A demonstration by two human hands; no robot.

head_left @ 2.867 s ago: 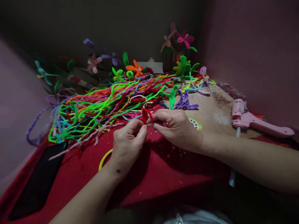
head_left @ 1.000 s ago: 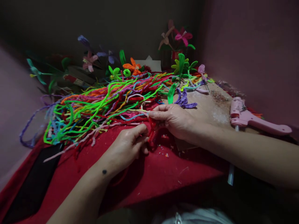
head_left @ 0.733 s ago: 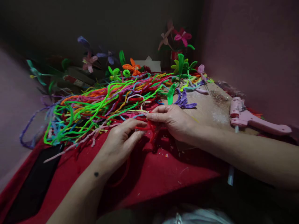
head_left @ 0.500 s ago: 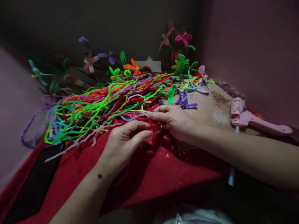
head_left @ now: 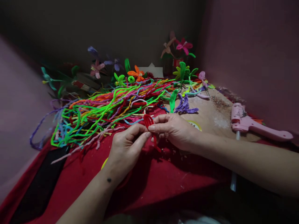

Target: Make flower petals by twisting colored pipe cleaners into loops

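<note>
A red pipe cleaner [head_left: 148, 120], bent into a petal-like loop, stands up between my two hands. My left hand [head_left: 128, 147] pinches its lower end between thumb and forefinger. From the other side my right hand [head_left: 171, 128] grips the same piece, its thumb and forefinger closed at the base of the loop. A red tail hangs below the fingers toward the red cloth [head_left: 168, 183]. Just beyond the hands lies a big tangle of coloured pipe cleaners [head_left: 105, 107], green, orange, pink and purple.
A pink glue gun [head_left: 240, 118] with a clear stick lies at the right. Purple petals [head_left: 185, 104] and a green leaf [head_left: 173, 100] rest on the board [head_left: 212, 115]. Pipe-cleaner flowers [head_left: 136, 73] stand behind. A black flat object [head_left: 40, 183] lies at the left.
The red pipe cleaner now shows as an upright loop above my fingertips. My hands have come together on it. The view has shifted slightly, so the scene sits lower and further right.
</note>
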